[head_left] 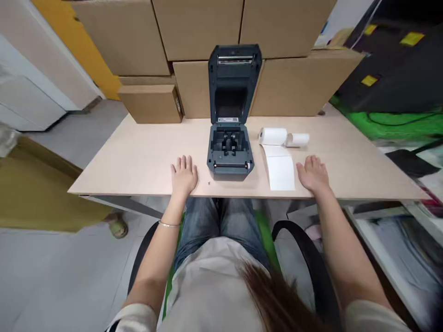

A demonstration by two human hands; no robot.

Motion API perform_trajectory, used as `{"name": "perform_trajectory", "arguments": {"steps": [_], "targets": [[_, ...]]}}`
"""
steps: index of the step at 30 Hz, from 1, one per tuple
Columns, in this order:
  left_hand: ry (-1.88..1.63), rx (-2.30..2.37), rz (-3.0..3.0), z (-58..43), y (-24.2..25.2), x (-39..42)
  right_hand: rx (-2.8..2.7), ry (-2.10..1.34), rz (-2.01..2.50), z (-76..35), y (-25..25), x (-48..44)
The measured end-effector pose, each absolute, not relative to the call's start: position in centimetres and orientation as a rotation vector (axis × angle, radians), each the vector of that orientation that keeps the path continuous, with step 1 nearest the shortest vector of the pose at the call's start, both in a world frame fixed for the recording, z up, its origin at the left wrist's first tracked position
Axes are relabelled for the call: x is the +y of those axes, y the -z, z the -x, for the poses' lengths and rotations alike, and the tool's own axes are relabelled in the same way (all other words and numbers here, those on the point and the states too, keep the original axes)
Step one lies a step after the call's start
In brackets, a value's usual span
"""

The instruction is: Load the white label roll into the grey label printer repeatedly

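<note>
My left hand (184, 176) lies flat on the table, fingers spread, just left of a dark grey label printer (231, 171). The printer's lid (235, 83) is raised, and no roll sits in its bay. To the right of the printer is a white label roll (273, 136), with a strip of labels (280, 171) unrolled toward the table's front edge. A smaller white roll (298, 140) lies against it. Beside that strip my right hand (313, 173) rests palm down on the tabletop, holding nothing.
Cardboard boxes (280, 87) are stacked along the back of the table (148, 157). A smaller flat box (152, 103) stands at the back left. Below the front edge are my legs and a chair armrest (294, 240). Another person's foot (118, 227) shows at the left.
</note>
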State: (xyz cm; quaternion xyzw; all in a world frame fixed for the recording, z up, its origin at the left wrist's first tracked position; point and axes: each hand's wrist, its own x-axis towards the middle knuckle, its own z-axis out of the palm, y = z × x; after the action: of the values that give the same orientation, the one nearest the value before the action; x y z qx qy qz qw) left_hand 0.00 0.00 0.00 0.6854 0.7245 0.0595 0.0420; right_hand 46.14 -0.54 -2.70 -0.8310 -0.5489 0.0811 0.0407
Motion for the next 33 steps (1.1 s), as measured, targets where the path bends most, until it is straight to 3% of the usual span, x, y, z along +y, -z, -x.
{"name": "perform_trajectory", "arguments": {"steps": [33], "targets": [[-0.176, 2.135, -2.094, 0.4, -0.3, -0.4, -1.606, -0.201, 2.513, -46.3, 3.2, -1.1]]}}
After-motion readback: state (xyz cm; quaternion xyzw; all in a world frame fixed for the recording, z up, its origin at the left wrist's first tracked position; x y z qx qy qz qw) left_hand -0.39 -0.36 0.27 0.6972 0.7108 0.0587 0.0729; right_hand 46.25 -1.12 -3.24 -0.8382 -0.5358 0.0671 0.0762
